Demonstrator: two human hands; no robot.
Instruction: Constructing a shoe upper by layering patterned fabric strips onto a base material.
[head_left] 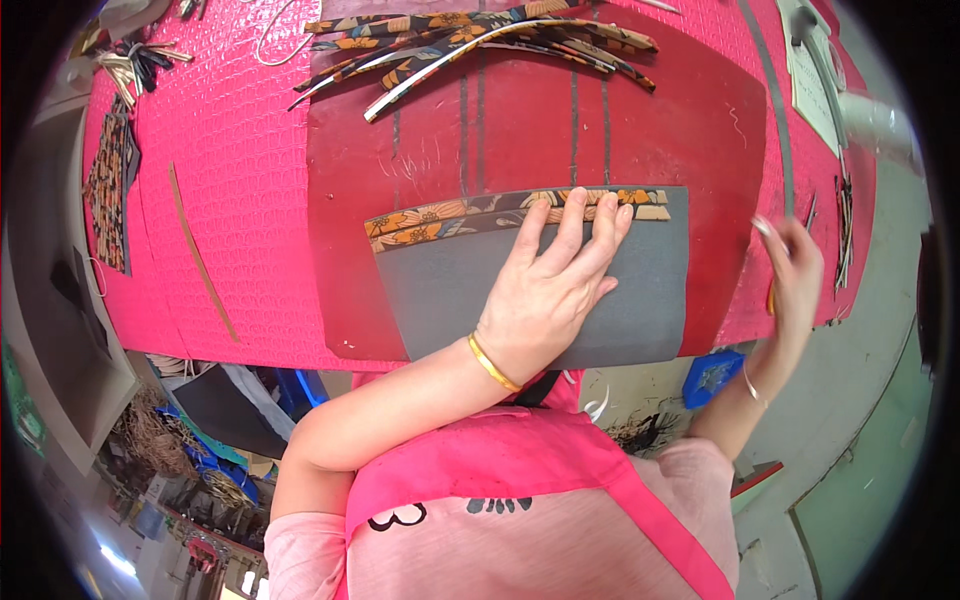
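My left hand (555, 285) lies with fingers stretched and spread. Its fingertips press on two floral fabric strips (440, 222), which run side by side along the top edge of a grey panel (450, 285). The strips curve slightly, and my fingers cover part of their right half. Off to the right, above the table's pink edge, my right hand (797, 270) is raised with its fingers bent together. A pale tip shows at its fingers and a bit of yellow-orange below, but I cannot make out what it holds.
Beneath the panel is a red sheet (520, 130) with dark lines, on a pink table cover (240, 120). A loose heap of floral strips (480, 50) lies at the back. A thin brown strip (200, 250) and stacked floral pieces (110, 190) lie left.
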